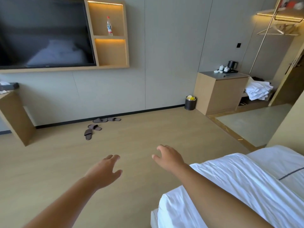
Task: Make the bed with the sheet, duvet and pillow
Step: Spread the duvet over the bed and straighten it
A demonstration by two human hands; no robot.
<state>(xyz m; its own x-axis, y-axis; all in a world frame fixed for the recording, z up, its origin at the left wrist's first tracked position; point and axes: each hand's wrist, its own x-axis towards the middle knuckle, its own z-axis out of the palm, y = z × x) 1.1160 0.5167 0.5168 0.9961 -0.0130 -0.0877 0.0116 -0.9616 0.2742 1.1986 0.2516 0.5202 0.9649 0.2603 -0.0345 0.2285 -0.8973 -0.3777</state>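
The right forearm crosses above the near corner of the bed [166,211], at the lower right; a creased white cover [238,181] lies over that corner, though whether it is the sheet or the duvet I cannot tell; just beyond it lies a smoother white piece with a dark stripe [279,165]. The right hand [169,157] reaches out past the bed's edge over the bare wooden floor [148,129], its fingers loosely spread and holding nothing; the left hand [105,170] hangs beside it, apart from it, its fingers also relaxed and empty. Farther out, four brown slippers [95,127] lie scattered near the skirting; a wooden desk [14,116] stands at the left edge; a dark bin [190,102] stands just beside a wooden cabinet [218,92]. A black kettle [232,65] and white cups stand on the cabinet's top; a heap of white linen [258,90] rests on a low shelf to its right. On the far wall hangs a dark television [44,33]; a clear bottle [109,26] stands upright in the upper lit niche beside it.
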